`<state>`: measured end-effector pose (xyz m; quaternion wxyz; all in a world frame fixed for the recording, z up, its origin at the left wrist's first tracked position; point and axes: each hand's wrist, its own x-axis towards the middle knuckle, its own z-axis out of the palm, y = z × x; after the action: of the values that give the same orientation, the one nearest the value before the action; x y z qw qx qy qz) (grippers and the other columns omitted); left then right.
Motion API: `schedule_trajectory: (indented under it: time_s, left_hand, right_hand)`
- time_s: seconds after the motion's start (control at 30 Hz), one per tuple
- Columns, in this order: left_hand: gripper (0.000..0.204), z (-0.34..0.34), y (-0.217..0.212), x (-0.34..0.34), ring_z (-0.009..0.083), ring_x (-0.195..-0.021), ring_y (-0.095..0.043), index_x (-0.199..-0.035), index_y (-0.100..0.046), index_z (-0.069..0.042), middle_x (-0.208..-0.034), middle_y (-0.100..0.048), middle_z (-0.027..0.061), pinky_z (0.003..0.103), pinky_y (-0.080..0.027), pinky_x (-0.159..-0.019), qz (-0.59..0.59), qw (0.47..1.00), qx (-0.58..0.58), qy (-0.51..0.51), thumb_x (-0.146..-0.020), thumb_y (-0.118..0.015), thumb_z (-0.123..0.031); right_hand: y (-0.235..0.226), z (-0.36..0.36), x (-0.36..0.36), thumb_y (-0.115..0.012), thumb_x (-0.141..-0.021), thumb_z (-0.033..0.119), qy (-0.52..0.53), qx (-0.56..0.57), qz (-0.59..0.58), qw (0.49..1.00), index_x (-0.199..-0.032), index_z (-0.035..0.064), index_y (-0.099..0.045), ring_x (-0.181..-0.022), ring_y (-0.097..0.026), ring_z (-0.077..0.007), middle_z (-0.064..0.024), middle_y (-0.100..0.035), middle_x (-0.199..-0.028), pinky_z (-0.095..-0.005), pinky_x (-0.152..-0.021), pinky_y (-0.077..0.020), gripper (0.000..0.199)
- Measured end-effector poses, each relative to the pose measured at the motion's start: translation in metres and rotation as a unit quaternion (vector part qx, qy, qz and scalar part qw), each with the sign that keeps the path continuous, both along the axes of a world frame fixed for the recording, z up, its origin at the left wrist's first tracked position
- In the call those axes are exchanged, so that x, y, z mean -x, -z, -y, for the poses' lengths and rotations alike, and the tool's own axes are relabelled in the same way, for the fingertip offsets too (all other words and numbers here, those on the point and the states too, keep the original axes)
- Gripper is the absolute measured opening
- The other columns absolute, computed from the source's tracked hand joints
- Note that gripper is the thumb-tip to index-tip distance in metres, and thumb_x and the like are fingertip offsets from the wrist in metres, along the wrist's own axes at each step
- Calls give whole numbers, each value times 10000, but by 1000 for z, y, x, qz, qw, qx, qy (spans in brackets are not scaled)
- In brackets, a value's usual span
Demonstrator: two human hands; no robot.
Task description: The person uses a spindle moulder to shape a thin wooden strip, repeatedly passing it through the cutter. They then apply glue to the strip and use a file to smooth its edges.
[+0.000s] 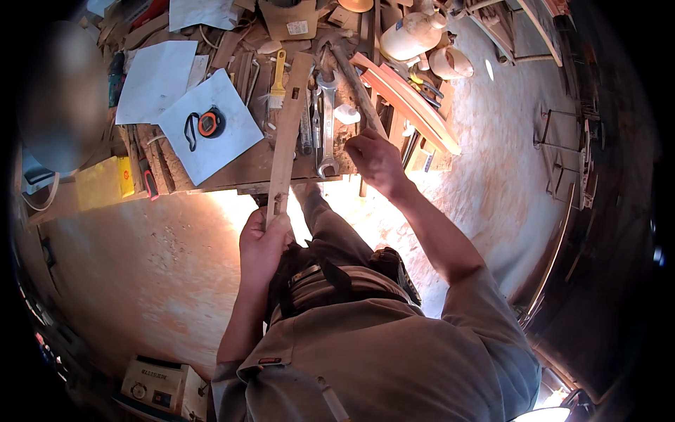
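Note:
My left hand [263, 243] is closed around the near end of a long wooden strip [283, 141]. The strip has a small slot near its far end and another hole close to my fingers. It points away from me over the bench edge. My right hand [377, 160] grips the end of the wooden handle of a hammer [357, 88], whose head lies toward the back among clutter. Between the two lie a combination wrench [327, 123] and other slim metal tools. A yellow-handled brush [278, 81] is just left of the strip.
A tape measure [209, 123] rests on white paper [218, 158] on the cluttered workbench [242, 179]. Reddish curved wood pieces [411, 105], pliers [425, 86] and a white jug [411, 36] occupy its right side. A boxy machine [165, 387] stands on the floor at lower left.

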<state>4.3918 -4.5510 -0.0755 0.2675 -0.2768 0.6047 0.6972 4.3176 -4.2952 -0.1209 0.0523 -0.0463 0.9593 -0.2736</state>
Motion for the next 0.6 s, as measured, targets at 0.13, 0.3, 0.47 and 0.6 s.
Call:
schedule_trajectory:
  time_s: [0.13, 0.3, 0.47, 0.6]
  left_hand:
    - [215, -4, 4, -2, 67, -559, -535, -1030, -560, 1, -740, -604, 36, 197, -424, -483, -6, 1000, -16, 3, -881, -584, -152]
    - [198, -13, 1, -1, 60, -557, -531, -1012, -566, -5, -733, -600, 26, 194, -422, -484, -14, 1000, -4, 19, -869, -591, -139]
    - [185, -16, 1, -3, 55, -558, -526, -997, -568, -12, -726, -593, 13, 193, -423, -489, -32, 999, -6, 24, -867, -595, -141]
    - [178, -16, 1, -3, 52, -558, -524, -985, -567, -16, -725, -591, 7, 189, -427, -497, -33, 999, -13, 25, -872, -597, -151]
  right_hand:
    - [-57, 40, -11, -655, -795, 101, -100, 139, -83, 982, -894, 92, -665, -745, -628, -251, -59, -602, -799, -357, -628, -529, 99]
    - [-72, 73, -26, -692, -771, 66, -95, 197, -3, 976, -857, 82, -668, -735, -625, -239, -64, -615, -856, -332, -634, -526, 91]
    - [-61, 75, -29, -703, -769, 82, -122, 147, -31, 981, -887, 85, -678, -708, -637, -240, -60, -611, -861, -332, -611, -529, 120]
    - [-62, 74, -29, -707, -763, 82, -139, 130, -49, 980, -909, 88, -683, -699, -636, -238, -57, -606, -844, -331, -598, -526, 148]
